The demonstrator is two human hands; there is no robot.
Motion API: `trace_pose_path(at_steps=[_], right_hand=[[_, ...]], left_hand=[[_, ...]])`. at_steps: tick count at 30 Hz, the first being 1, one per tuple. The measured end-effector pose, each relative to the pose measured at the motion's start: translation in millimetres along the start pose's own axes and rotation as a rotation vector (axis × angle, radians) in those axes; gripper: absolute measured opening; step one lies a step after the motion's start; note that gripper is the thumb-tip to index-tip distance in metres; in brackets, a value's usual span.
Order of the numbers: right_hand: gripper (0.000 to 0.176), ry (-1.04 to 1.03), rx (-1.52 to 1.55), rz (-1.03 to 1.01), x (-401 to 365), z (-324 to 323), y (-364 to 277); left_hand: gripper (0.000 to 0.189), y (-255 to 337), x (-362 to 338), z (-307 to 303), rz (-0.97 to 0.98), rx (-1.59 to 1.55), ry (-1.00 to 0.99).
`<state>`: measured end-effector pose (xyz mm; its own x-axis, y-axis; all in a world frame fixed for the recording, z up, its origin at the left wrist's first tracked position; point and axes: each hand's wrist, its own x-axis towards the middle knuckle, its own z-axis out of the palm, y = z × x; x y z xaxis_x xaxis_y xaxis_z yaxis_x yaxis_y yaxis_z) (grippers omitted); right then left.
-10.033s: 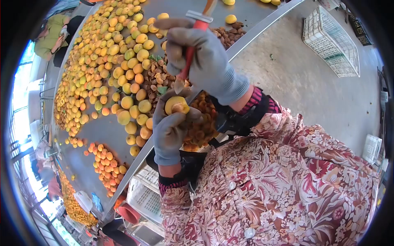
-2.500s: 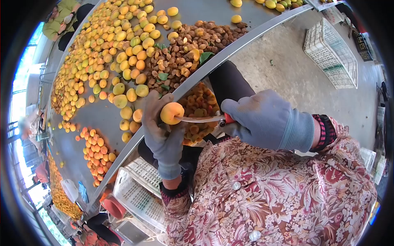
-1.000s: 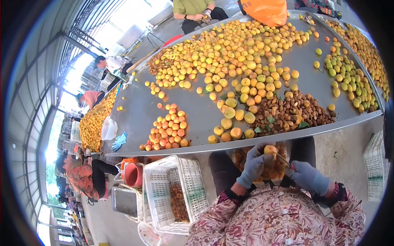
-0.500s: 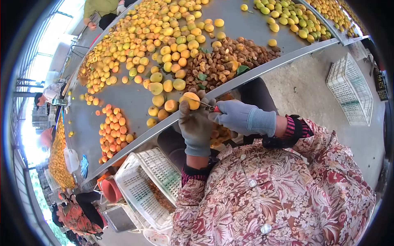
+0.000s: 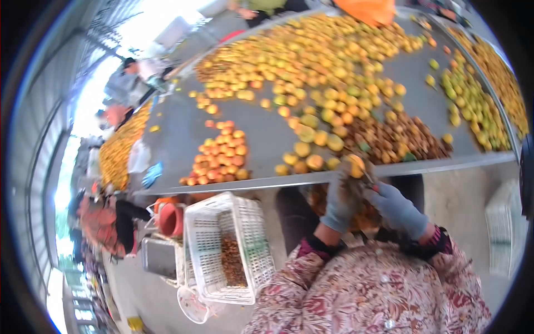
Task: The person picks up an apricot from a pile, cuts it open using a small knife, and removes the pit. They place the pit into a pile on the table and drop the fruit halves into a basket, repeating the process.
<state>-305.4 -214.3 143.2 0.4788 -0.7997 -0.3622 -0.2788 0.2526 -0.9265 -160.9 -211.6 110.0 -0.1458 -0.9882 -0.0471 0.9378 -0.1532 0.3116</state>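
An orange-yellow apricot [image 5: 355,166] is held in my gloved left hand [image 5: 340,196], just in front of the table's metal edge. My gloved right hand [image 5: 396,207] is closed round a small knife [image 5: 375,187] with a red handle. Its blade points at the apricot; blur hides whether it touches the flesh. Beyond both hands, a heap of brown apricot pits [image 5: 392,139] lies on the grey metal table [image 5: 172,125]. Loose yellow apricots [image 5: 315,162] sit to the left of the heap.
Reddish apricots [image 5: 221,153] form a small pile on the left, greenish ones [image 5: 478,111] on the right. Below the edge stand a white crate [image 5: 253,245] with brown bits inside and a red bucket [image 5: 169,219]. Another crate [image 5: 499,236] is at right. Co-workers are around the table.
The camera view has swung left, so the table and both hands appear farther right. An orange thing now shows at the far edge. Both hands keep their hold on the apricot and knife.
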Motion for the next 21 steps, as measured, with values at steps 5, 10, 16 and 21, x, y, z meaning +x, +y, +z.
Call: trace_pose_path(at_steps=[5,10,16,21], right_hand=[[0.032,0.061,-0.072,0.123,-3,2,-3],[0.029,-0.020,0.112,0.139,-5,-8,-9],[0.025,-0.202,0.117,0.246,-22,-23,-40],[0.025,-0.157,0.192,0.260,-33,-2,-65]], left_hand=[[0.040,-15,4,15,-0.012,-0.106,0.030],[0.038,3,-6,24,-0.017,0.263,0.042],[0.030,37,-16,23,-0.054,0.639,-0.145],[0.035,19,-7,23,-0.004,0.451,-0.115]])
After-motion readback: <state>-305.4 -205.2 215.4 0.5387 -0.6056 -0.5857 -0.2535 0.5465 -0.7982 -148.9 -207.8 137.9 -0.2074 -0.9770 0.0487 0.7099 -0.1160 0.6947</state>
